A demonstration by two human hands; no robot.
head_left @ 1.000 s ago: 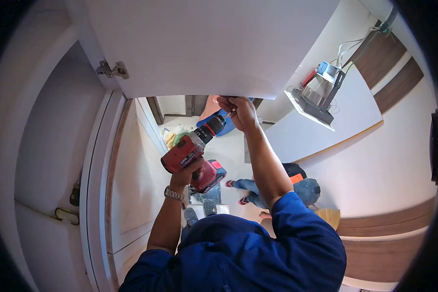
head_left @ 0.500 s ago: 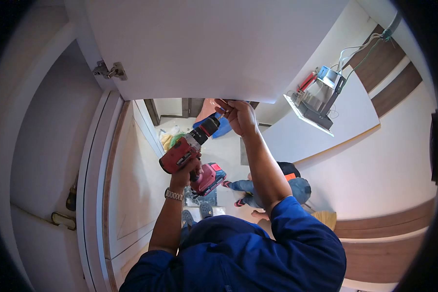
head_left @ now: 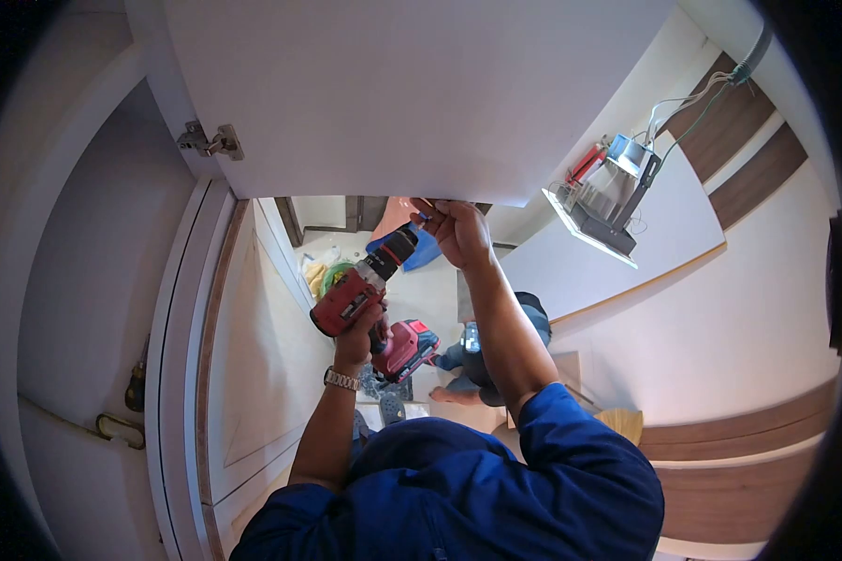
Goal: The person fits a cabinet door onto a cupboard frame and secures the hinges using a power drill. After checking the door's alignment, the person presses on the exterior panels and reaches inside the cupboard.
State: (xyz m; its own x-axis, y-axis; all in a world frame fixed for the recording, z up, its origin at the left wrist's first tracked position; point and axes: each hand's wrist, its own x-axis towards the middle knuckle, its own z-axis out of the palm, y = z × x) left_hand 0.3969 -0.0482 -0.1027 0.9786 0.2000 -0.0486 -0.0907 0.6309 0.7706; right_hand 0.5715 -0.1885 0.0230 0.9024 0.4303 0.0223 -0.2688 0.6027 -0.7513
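My left hand (head_left: 355, 338) is wrapped round the grip of a red and black cordless drill (head_left: 348, 301), whose chuck points up and to the right. Its battery pack (head_left: 410, 352) hangs below the grip. Close to the chuck's front end, my right hand (head_left: 458, 232) is raised to the lower edge of a white cabinet door (head_left: 393, 103). The fingers of that hand are bent together near the drill's tip; what they pinch, if anything, is too small to make out. A metal hinge (head_left: 211, 140) shows at the door's left side.
On the right, a light fitting (head_left: 603, 201) hangs by loose wires (head_left: 692, 98) beside a white panel (head_left: 617, 224). An open cabinet (head_left: 94, 280) with a screwdriver (head_left: 137, 383) is at the left. Another person (head_left: 496, 360) is low down, behind my right forearm.
The drill has shifted slightly to the right, its chuck staying close to my right hand. The other person below has changed posture, and a shiny object now shows by them.
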